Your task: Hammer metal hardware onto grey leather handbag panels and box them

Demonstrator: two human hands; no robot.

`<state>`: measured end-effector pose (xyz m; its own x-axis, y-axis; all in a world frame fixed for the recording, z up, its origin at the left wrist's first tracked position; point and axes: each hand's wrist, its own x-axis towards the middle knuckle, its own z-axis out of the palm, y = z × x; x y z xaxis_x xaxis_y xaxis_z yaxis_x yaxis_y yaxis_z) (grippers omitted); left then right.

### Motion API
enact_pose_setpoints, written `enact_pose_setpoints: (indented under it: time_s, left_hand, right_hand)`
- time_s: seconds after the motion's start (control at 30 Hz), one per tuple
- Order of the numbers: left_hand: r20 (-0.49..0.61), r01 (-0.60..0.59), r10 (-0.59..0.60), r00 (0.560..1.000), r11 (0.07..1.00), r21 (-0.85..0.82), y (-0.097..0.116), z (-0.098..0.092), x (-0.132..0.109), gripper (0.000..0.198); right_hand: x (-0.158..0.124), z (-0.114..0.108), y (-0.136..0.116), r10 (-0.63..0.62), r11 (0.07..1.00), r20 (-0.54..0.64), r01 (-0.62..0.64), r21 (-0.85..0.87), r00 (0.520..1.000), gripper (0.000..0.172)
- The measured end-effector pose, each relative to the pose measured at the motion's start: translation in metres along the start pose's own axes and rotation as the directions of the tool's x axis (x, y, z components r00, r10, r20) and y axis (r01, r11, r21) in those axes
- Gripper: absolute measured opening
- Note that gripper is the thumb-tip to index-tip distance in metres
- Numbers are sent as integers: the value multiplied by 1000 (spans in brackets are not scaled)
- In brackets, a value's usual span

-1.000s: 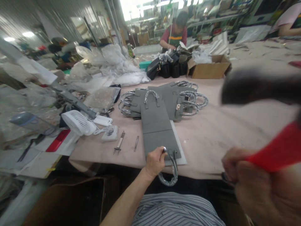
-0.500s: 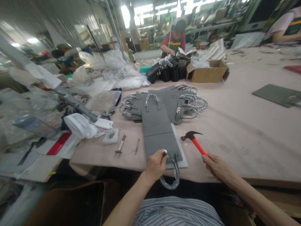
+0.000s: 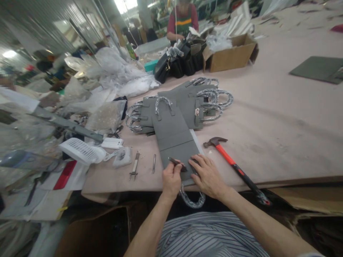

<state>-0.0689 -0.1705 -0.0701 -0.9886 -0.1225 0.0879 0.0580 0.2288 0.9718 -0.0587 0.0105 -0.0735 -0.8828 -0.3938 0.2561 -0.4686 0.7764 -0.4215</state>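
A long grey bag panel lies at the table's front edge, with a film-wrapped handle looping over the edge. My left hand is closed on a short, dark metal punch-like tool, held tilted just over the panel's near end. My right hand presses on the same end beside the handle's base, its fingers stretched out. To its right rests a claw hammer with an orange and black handle, touched by neither hand.
Beyond the panel are several grey bag pieces with wrapped handles. A thin metal rod, a metal divider-like tool and a white fan lie left. A cardboard box, black bags and a co-worker are at the back.
My right hand has let go of the hammer, now lying on the table, and moved left onto the panel. The tool in my left hand has tilted into fuller view. The camera view has dipped.
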Motion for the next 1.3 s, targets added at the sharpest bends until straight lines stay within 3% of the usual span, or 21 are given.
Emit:
enact_pose_setpoints:
  time_s: [0.07,0.13,0.23,0.3,0.37,0.47,0.57,0.63,0.73,0.87,1.07,1.23,1.3]
  left_hand:
    - [-102,140,-158,982,977,-162,4,-7,12,30]
    - [-120,170,-189,975,973,-154,8,-22,25,32]
    - [-137,149,-120,983,963,224,12,-56,41,25]
    - [-152,158,-86,985,811,564,11,-79,50,23]
    - [-147,187,-115,982,573,798,8,-98,57,23]
    - [-155,227,-236,959,321,920,2,-115,63,23]
    - [-160,217,-234,959,243,946,-1,-121,63,28]
    - [-151,189,-164,975,252,949,-3,-120,60,28]
    - [-125,159,-117,985,352,922,-6,-114,58,22]
    - [-124,239,-232,965,580,779,-10,-104,70,26]
    - [-135,291,-268,954,717,634,-13,-104,87,31]
    - [-112,313,-295,949,836,451,-5,-103,73,27]
    - [-104,345,-329,938,912,221,3,-91,60,30]
  right_hand:
    - [-2,3,3,6,1000,4,-6,17,1000,48]
    - [-3,2,5,12,1000,12,-12,27,1000,48]
    - [-1,-1,5,24,999,21,-25,27,999,47]
    - [0,-2,4,27,999,19,-28,23,999,47]
    - [0,-2,3,24,1000,12,-25,19,1000,47]
    - [0,2,5,10,1000,-14,-10,5,1000,46]
    - [0,7,9,-14,1000,-45,14,-10,999,45]
    - [1,9,11,-22,1000,-59,21,-17,998,45]
    - [2,10,11,-20,1000,-62,19,-21,998,45]
    - [3,10,11,-12,1000,-46,11,-13,999,46]
    - [3,8,8,3,1000,-31,-3,8,1000,46]
    - [1,4,4,35,999,-9,-35,38,999,48]
    - [1,2,2,45,998,2,-45,40,999,48]
